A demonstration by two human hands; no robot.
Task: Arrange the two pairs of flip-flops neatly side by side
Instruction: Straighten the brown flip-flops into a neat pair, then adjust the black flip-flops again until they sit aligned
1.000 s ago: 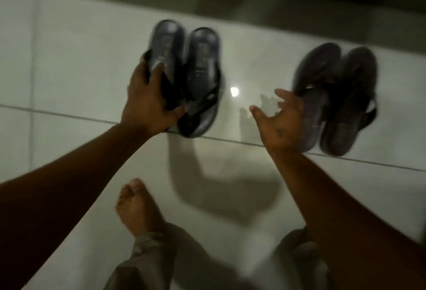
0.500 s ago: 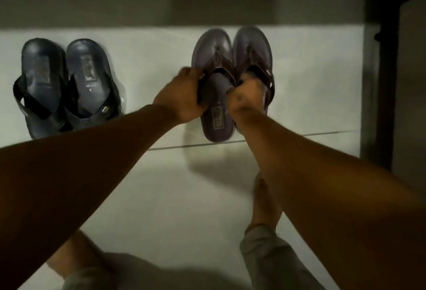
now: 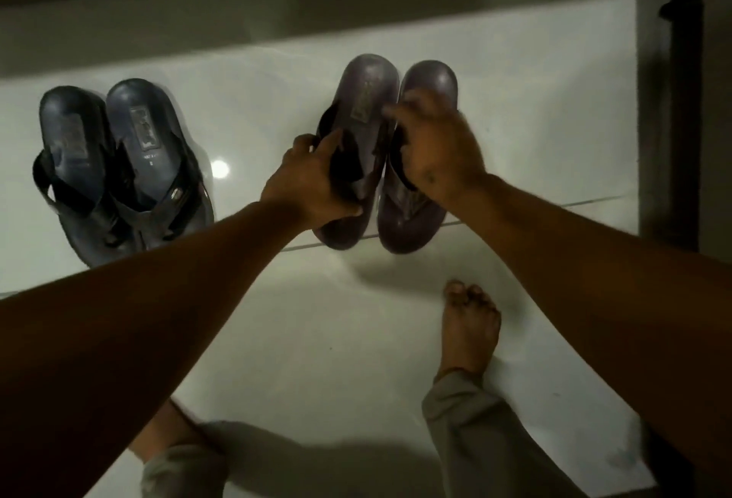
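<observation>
A dark blue-black pair of flip-flops [image 3: 119, 168] lies side by side on the white tiled floor at the left, untouched. To the right is a brown pair. My left hand [image 3: 313, 184] grips the strap of the left brown flip-flop [image 3: 366, 101], whose heel end points away from me. My right hand [image 3: 435, 145] is closed over the strap of the right brown flip-flop [image 3: 412, 216]. The two brown soles touch along their inner edges.
A grey wall base [image 3: 277, 10] runs along the far edge of the floor. A dark door frame [image 3: 685, 101] stands at the right. My bare right foot [image 3: 469, 327] is on the tile just below the brown pair; a tile seam [image 3: 554, 206] crosses under the soles.
My left hand left the dark pair and joined the right hand on the brown pair. The left brown flip-flop has been turned round so its heel points away from me.
</observation>
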